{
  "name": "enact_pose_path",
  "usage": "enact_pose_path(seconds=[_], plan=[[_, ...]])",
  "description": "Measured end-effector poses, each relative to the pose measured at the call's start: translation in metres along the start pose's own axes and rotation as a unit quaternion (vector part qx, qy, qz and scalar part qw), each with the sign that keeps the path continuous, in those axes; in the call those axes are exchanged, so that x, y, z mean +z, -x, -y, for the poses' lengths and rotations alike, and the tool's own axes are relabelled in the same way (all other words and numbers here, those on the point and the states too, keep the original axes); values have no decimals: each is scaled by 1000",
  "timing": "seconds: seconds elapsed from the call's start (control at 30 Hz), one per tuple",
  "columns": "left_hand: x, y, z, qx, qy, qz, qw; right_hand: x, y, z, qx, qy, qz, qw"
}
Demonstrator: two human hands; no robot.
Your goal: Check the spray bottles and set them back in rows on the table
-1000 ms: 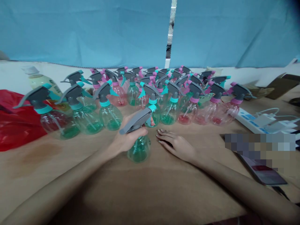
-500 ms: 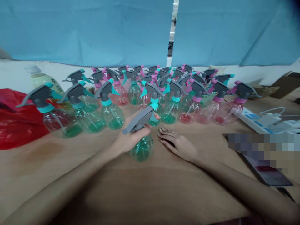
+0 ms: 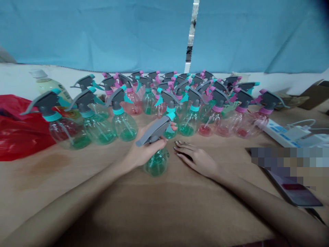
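My left hand (image 3: 144, 149) is wrapped round the neck of a green spray bottle (image 3: 156, 164) with a grey trigger head and a turquoise nozzle. The bottle stands on the wooden table (image 3: 128, 206), its head angled toward the upper right; my fingers partly cover its neck and trigger. To its right, my right hand (image 3: 196, 157) lies palm down on the tabletop, fingers stretched out, holding nothing. Just beyond both hands is another green spray bottle (image 3: 170, 103), partly hidden behind the held one.
Rows of green and pink spray bottles (image 3: 125, 127) line the back of the table. A red plastic bag (image 3: 23, 133) and a white-capped bottle (image 3: 48, 84) are at left. On the right are a power strip (image 3: 280, 132), a phone (image 3: 295, 192) and a cardboard box (image 3: 315, 94).
The view has shifted very slightly. Both hands keep their poses, with the left still round the spray bottle and the right flat on the table.
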State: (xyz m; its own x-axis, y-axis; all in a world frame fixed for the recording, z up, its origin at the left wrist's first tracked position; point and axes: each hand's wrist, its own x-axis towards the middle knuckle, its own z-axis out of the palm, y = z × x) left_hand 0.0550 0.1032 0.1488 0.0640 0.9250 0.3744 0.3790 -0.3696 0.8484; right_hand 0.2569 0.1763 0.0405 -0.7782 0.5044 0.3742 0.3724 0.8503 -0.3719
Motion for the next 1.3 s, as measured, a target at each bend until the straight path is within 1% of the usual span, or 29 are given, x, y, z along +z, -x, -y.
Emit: enact_pose_path(seconds=[0.17, 0.4, 0.7, 0.97, 1.17, 1.3], plan=[[0, 1, 2, 4, 6, -3, 1000, 0, 0, -1, 1, -2, -1, 1000], [0, 2, 4, -23, -13, -1, 1000, 0, 0, -1, -2, -3, 0, 1000], [0, 1, 3, 5, 16, 7, 1000, 0, 0, 0, 4, -16, -2, 1000], [-4, 3, 13, -33, 13, 16, 999, 0, 0, -1, 0, -27, -11, 1000], [-4, 1, 10, -31, -18, -1, 999, -1, 0, 2, 2, -16, -9, 1000], [-5, 2, 10, -46, -19, 8, 999, -1, -1, 2, 2, -4, 0, 1000]])
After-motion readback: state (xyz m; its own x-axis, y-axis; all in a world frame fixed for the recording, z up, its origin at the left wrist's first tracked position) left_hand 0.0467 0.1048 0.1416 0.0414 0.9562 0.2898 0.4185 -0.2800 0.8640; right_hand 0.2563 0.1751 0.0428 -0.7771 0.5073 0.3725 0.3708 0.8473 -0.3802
